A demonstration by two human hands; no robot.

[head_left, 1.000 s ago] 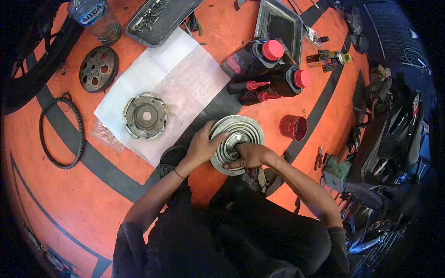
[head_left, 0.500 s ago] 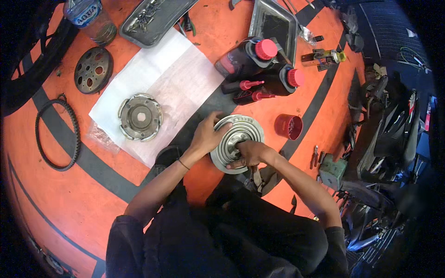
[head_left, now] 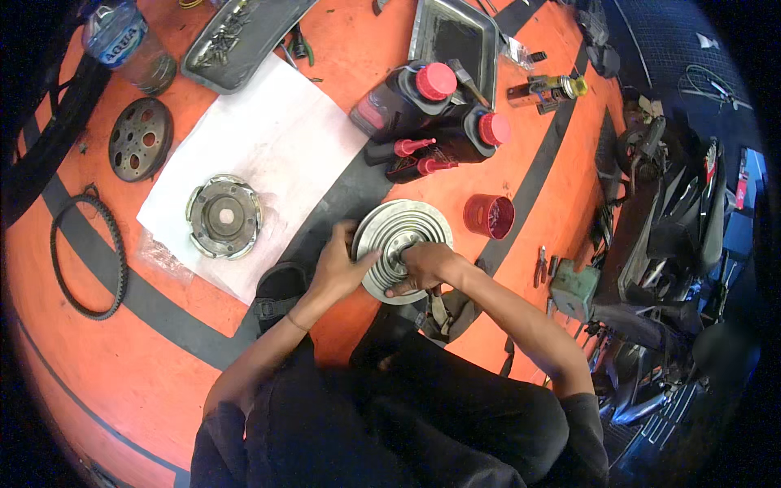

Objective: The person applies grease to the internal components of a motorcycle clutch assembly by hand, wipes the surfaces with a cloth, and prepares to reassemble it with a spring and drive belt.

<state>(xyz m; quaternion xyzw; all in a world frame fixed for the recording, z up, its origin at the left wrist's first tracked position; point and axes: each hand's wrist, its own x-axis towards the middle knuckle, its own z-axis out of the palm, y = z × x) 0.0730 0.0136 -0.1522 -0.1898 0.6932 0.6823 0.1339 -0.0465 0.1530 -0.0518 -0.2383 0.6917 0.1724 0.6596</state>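
A round silver metal pulley with ringed grooves is tilted up between my hands, in front of my knees. My left hand is closed at its left rim, thumb toward the front face and fingers at the edge. My right hand reaches to the central hub, one finger lying along the lower face. Its other fingertips are curled at the hub and partly hidden. Left of my hands, a clutch shoe assembly lies on a white sheet.
Dark bottles with red caps stand beyond the pulley, a red cup to their right. A drive belt, a perforated clutch bell, and a metal tray of bolts lie leftward. Motorcycle parts line the right side.
The view has shifted, so the floor items appear further left. My left thumb has slid from the pulley's face toward its rim. My right hand stays at the hub.
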